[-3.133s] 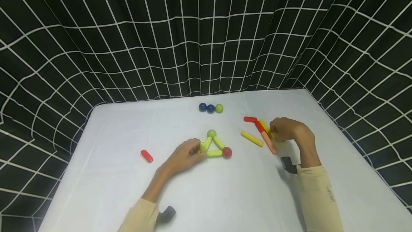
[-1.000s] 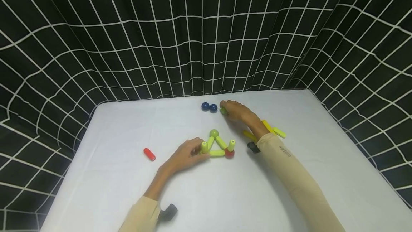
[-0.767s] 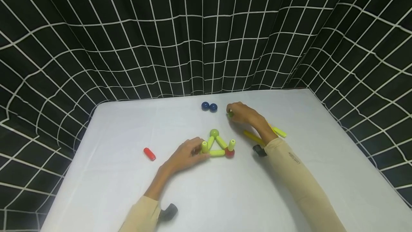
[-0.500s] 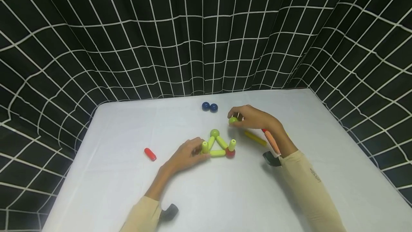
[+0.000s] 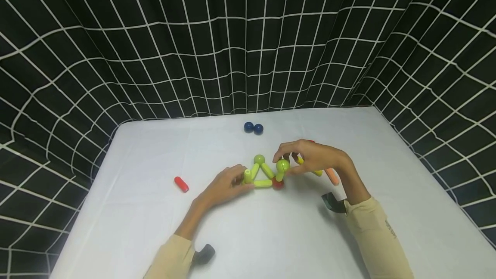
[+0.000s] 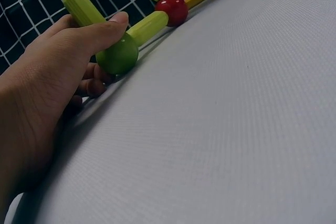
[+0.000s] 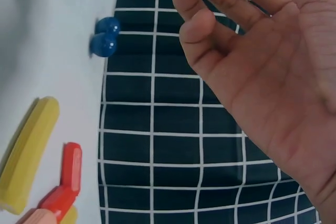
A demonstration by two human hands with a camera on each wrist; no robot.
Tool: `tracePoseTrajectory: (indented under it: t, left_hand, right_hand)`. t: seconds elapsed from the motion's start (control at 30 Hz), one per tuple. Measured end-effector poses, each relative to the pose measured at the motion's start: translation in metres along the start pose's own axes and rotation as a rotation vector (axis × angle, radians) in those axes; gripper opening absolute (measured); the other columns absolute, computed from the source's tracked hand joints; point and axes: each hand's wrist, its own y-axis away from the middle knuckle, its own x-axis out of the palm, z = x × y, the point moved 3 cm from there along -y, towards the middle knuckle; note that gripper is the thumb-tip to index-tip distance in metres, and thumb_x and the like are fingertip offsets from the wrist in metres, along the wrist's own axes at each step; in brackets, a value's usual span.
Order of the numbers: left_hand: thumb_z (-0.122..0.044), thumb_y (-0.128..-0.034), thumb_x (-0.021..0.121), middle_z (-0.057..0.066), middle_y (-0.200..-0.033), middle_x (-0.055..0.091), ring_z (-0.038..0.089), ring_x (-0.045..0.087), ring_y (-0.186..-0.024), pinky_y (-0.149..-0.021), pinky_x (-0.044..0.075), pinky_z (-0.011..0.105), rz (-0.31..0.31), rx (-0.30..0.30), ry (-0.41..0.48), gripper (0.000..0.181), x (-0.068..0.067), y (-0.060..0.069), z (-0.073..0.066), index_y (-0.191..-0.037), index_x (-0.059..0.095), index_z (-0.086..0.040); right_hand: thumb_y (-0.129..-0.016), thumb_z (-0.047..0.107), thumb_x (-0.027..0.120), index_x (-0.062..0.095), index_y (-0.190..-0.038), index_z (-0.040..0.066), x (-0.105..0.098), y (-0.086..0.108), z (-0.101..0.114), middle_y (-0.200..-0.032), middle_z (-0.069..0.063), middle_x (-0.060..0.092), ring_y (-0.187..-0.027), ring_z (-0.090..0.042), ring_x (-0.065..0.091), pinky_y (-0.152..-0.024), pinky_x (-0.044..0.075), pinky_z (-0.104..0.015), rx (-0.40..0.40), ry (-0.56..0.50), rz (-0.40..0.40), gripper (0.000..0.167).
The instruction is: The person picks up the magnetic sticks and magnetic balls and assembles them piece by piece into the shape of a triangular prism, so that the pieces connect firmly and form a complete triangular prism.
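Note:
A triangle of light-green sticks (image 5: 263, 183) joined by balls lies mid-table. Its back corner is a green ball (image 5: 259, 159), its right corner a red ball (image 5: 277, 183). My left hand (image 5: 226, 186) grips the left corner, a green ball (image 6: 119, 56) that bears an upright light-green stick (image 6: 83, 6); the thumb lies over the ball. A second upright stick (image 5: 279, 177) stands on the red ball. Right at its top, my right hand (image 5: 314, 158) pinches another green ball (image 5: 283, 166) between thumb and fingers. Whether stick and ball are joined is unclear.
Two blue balls (image 5: 253, 128) sit at the back of the white table. A red stick (image 5: 181, 184) lies left. Yellow (image 7: 29, 153), red (image 7: 72, 169) and salmon (image 5: 332, 176) sticks lie right, partly behind my right hand. A black curtain with white grid lines surrounds the table.
My right hand left the sticks, a stick appeared upright on the red ball, and the hand took the green ball from the back row and brought it forward to that stick. My left hand stayed put.

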Motion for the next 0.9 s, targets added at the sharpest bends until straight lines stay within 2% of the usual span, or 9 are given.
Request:
tracePoseTrajectory:
  t: [0.13, 0.2, 0.43, 0.57, 0.73, 0.9]
  left_hand:
    - [-0.041, -0.0984, 0.071, -0.011, -0.081, 0.054, 0.005, 0.048, -0.073, -0.068, 0.045, 0.022, -0.004, 0.005, 0.002, 0.020, -0.001, 0.000, 0.000, -0.095, 0.059, -0.025]
    - [-0.041, -0.0980, 0.071, -0.011, -0.081, 0.054, 0.005, 0.048, -0.074, -0.068, 0.045, 0.022, -0.002, -0.003, 0.006, 0.020, -0.001, 0.000, -0.001, -0.096, 0.059, -0.025]
    - [-0.041, -0.0981, 0.072, -0.010, -0.082, 0.055, 0.006, 0.049, -0.074, -0.069, 0.047, 0.022, 0.007, -0.016, 0.006, 0.020, 0.001, 0.000, 0.002, -0.096, 0.059, -0.025]
    - [-0.041, -0.0981, 0.072, -0.011, -0.082, 0.055, 0.006, 0.050, -0.075, -0.069, 0.047, 0.022, 0.010, -0.023, 0.011, 0.021, 0.000, 0.001, 0.001, -0.095, 0.059, -0.025]
    - [-0.041, -0.0981, 0.072, -0.010, -0.082, 0.055, 0.006, 0.050, -0.075, -0.070, 0.047, 0.022, 0.009, -0.023, 0.012, 0.020, -0.001, 0.000, -0.001, -0.095, 0.059, -0.025]
    - [-0.042, -0.0978, 0.072, -0.009, -0.085, 0.058, 0.007, 0.052, -0.077, -0.072, 0.049, 0.023, 0.002, -0.033, -0.001, 0.021, 0.000, 0.001, -0.001, -0.099, 0.061, -0.024]
  right_hand:
    - [-0.090, 0.015, 0.080, 0.064, -0.135, 0.012, 0.007, -0.002, -0.010, -0.128, -0.001, 0.071, -0.105, -0.019, 0.063, -0.086, 0.058, -0.042, 0.042, -0.041, 0.027, 0.048]
    - [-0.090, 0.016, 0.079, 0.061, -0.138, 0.010, 0.013, -0.004, -0.018, -0.129, -0.004, 0.069, -0.107, -0.019, 0.061, -0.087, 0.058, -0.039, 0.077, -0.062, 0.063, 0.052]
    - [-0.086, 0.010, 0.081, 0.068, -0.121, 0.014, 0.034, -0.013, -0.039, -0.109, -0.001, 0.072, -0.099, -0.017, 0.061, -0.089, 0.055, -0.031, 0.174, -0.182, 0.221, 0.037]
    - [-0.086, 0.007, 0.081, 0.069, -0.119, 0.017, 0.036, -0.015, -0.042, -0.108, 0.001, 0.071, -0.098, -0.017, 0.060, -0.088, 0.054, -0.031, 0.206, -0.191, 0.235, 0.036]
    - [-0.087, 0.009, 0.082, 0.068, -0.119, 0.014, 0.038, -0.014, -0.040, -0.107, -0.001, 0.070, -0.098, -0.018, 0.060, -0.087, 0.054, -0.030, 0.207, -0.205, 0.242, 0.036]
    - [-0.086, 0.014, 0.085, 0.068, -0.111, 0.014, 0.046, -0.019, -0.039, -0.098, 0.003, 0.068, -0.096, -0.016, 0.060, -0.089, 0.054, -0.030, 0.250, -0.210, 0.202, 0.030]
